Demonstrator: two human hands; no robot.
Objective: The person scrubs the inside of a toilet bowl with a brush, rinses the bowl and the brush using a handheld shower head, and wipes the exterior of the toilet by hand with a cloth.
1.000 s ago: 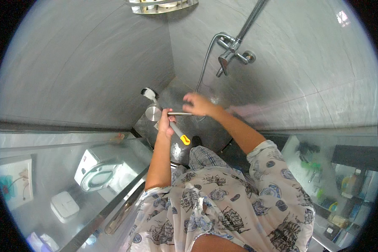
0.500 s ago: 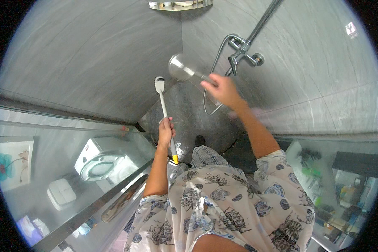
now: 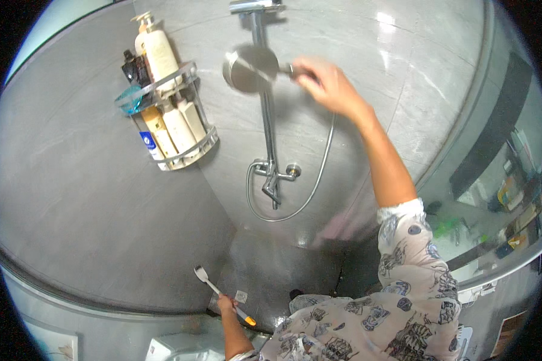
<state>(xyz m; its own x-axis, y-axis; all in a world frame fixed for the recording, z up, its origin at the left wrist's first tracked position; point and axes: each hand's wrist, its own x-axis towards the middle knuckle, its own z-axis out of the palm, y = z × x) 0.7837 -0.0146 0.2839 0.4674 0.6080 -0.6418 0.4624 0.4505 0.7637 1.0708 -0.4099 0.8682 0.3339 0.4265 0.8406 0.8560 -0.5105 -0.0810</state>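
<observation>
A silver round shower head (image 3: pixel 251 68), slightly blurred, is raised in front of the wall rail with its disc to the left. My right hand (image 3: pixel 326 87) is closed around its handle. A metal hose (image 3: pixel 327 153) hangs in a loop below that hand and bends round to the mixer tap. Low down near the floor, my left hand (image 3: pixel 226 304) grips the middle of a long-handled brush (image 3: pixel 212 286). The brush's pale head points up and left; its orange-tipped end slants down to the right.
A two-tier corner shelf (image 3: pixel 212 139) with several bottles hangs at upper left. Against the tiled wall run a vertical shower rail (image 3: pixel 266 114) and a mixer tap (image 3: pixel 272 180). A square floor drain (image 3: pixel 241 296) lies beside my left hand. Curved glass (image 3: pixel 464 240) stands at right.
My view has tilted up, bringing the corner shelf and rail into sight. My right hand has lifted the shower head higher up the wall. My left hand still grips the brush.
</observation>
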